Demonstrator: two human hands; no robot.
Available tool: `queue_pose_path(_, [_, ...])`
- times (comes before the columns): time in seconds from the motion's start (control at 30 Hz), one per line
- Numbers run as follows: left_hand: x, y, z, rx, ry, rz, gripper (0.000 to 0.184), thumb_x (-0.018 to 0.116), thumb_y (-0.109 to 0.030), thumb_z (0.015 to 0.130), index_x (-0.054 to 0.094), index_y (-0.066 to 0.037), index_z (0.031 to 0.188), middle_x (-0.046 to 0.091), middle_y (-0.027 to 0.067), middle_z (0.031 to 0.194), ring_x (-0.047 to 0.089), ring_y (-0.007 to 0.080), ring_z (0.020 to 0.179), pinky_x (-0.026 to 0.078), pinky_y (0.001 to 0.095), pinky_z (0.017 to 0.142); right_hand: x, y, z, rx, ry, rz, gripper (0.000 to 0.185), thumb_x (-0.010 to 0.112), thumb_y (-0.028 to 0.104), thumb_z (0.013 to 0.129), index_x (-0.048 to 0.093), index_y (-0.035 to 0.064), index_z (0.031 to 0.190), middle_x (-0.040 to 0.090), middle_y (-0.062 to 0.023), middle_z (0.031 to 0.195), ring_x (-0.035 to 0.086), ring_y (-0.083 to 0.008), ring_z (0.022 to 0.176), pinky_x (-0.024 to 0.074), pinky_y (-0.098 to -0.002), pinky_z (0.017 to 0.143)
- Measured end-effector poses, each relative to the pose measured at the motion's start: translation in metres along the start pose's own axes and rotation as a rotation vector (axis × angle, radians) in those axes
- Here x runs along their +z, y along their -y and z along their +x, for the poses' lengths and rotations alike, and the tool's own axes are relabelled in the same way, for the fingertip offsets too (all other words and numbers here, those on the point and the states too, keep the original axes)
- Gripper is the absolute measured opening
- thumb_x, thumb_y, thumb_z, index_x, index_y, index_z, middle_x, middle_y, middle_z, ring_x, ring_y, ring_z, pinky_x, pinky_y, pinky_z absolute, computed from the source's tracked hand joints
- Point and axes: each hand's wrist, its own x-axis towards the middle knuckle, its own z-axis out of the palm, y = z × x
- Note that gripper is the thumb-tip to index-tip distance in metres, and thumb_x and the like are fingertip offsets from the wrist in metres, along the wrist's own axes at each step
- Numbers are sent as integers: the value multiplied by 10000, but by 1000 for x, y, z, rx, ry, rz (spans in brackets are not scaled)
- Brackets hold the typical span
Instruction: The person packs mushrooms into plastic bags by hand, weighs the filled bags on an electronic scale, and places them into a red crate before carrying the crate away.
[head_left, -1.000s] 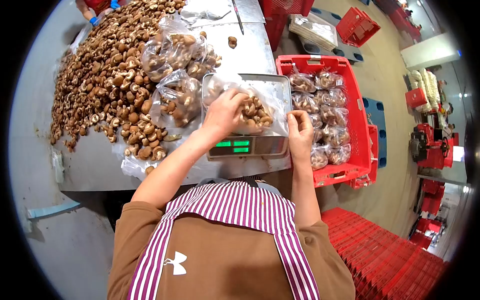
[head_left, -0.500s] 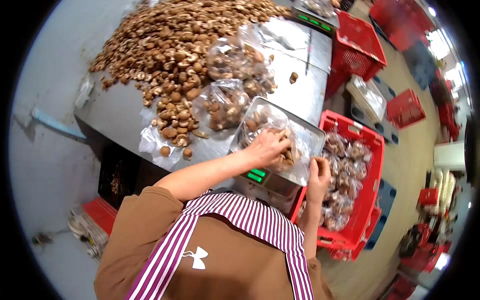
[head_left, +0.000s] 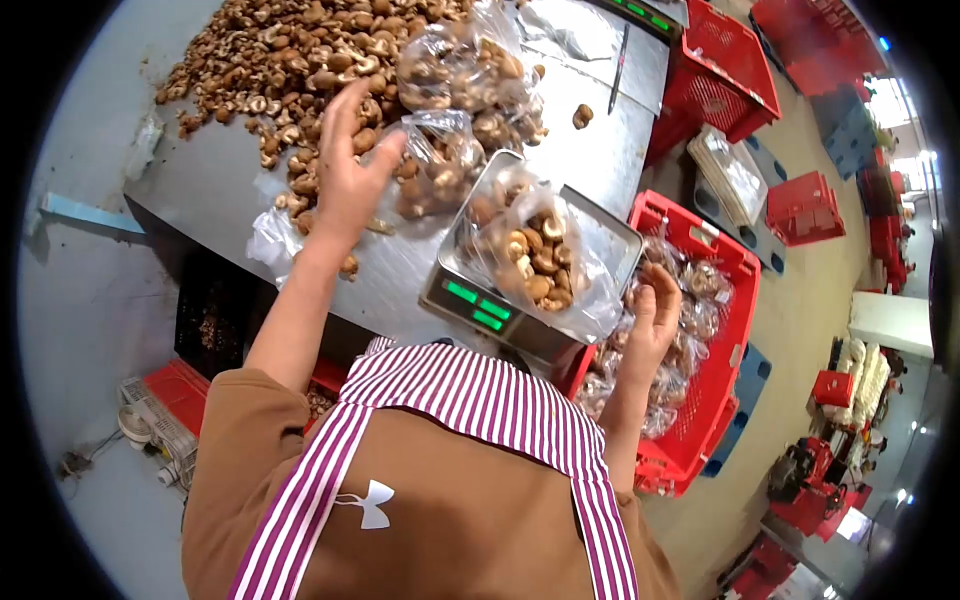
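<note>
My left hand (head_left: 350, 170) reaches over the loose mushrooms, thumb and fingers spread, holding nothing. A clear plastic bag (head_left: 598, 300) lies open on the metal scale tray (head_left: 618, 232), with brown mushrooms (head_left: 545, 265) inside. Beneath the tray, the scale's green display (head_left: 478, 305) is lit, its digits too small to read. To the right of the tray is my right hand (head_left: 655, 312), fingers loosely bent and apart, nothing visible in it. Filled mushroom bags (head_left: 440, 160) rest on the table left of and behind the tray.
A big mushroom pile (head_left: 290, 60) covers the back left of the steel table (head_left: 200, 180). The red crate (head_left: 725, 400) at right holds several packed bags. Another red crate (head_left: 720, 100) stands behind it. A pen (head_left: 620, 70) and a single mushroom (head_left: 583, 116) lie near the far edge.
My left hand has left the bag on the scale and moved left to the loose mushrooms, opening. My right hand has come off the bag's edge and moved slightly right.
</note>
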Motion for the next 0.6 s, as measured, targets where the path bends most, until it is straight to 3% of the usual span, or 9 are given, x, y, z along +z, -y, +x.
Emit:
queue_pose_path(0.13, [36,-38,-46,-69,262,-79,823,713,-374,776,377,-88,1470,399,152,1473,411,328,1341,344,474,1121,17,44,-22,-249,169,-488,840,769,236,796,322,36,1478,379,-206,1469,366,-337,1376,297,-459,1132])
queue_pose_path(0.2, [58,-37,-61,-8,394,11,968,738,-519,769,287,-66,1497,366,173,1484,347,331,1392,282,521,1157,28,48,-36,-322,230,-603,954,808,216,734,268,34,1499,337,-222,1488,323,-369,1397,252,-474,1160])
queue_pose_path(0.33, [95,-45,-67,148,327,130,871,778,-418,740,388,-95,1449,472,189,1386,436,366,1310,366,451,1087,29,17,-44,-239,163,-789,967,819,211,721,262,17,1488,377,-237,1439,358,-409,1346,271,-494,1128])
queue_pose_path(0.37, [101,-42,-66,178,347,165,786,769,-380,748,438,-87,1397,503,176,1337,461,353,1266,383,463,1049,27,5,-44,-290,64,-800,761,797,221,758,417,-7,1377,496,-240,1310,472,-406,1211,358,-497,1032])
queue_pose_path(0.4, [106,-38,-66,210,368,201,701,761,-343,756,488,-80,1346,534,163,1288,487,340,1223,400,475,1010,20,-12,-44,-291,65,-800,761,797,221,758,417,-7,1377,496,-240,1310,472,-406,1211,358,-497,1032])
queue_pose_path(0.43, [112,-32,-64,274,292,205,412,727,-247,785,611,-54,1130,608,132,1111,562,318,1063,439,468,891,10,-30,-43,-213,48,-771,575,759,215,808,494,-19,1262,558,-210,1203,531,-352,1103,405,-460,959])
queue_pose_path(0.5, [114,-28,-59,240,302,115,307,707,-209,795,631,-45,1043,623,121,1028,583,324,993,452,455,847,2,-35,-39,-137,25,-744,403,721,208,859,571,-31,1147,621,-180,1097,590,-298,994,452,-422,885])
queue_pose_path(0.57, [119,-27,-53,218,268,-44,131,657,-140,857,642,-13,884,635,69,807,624,252,780,473,363,710,3,-24,-30,211,54,-264,205,622,166,944,611,-38,959,660,-101,936,597,-160,838,471,-330,756])
queue_pose_path(0.6, [117,-33,-51,222,271,-47,131,657,-140,857,642,-13,884,635,69,807,624,252,780,473,363,710,4,-21,-22,145,84,-178,151,571,112,965,615,-32,950,656,-62,918,572,-79,857,471,-260,772])
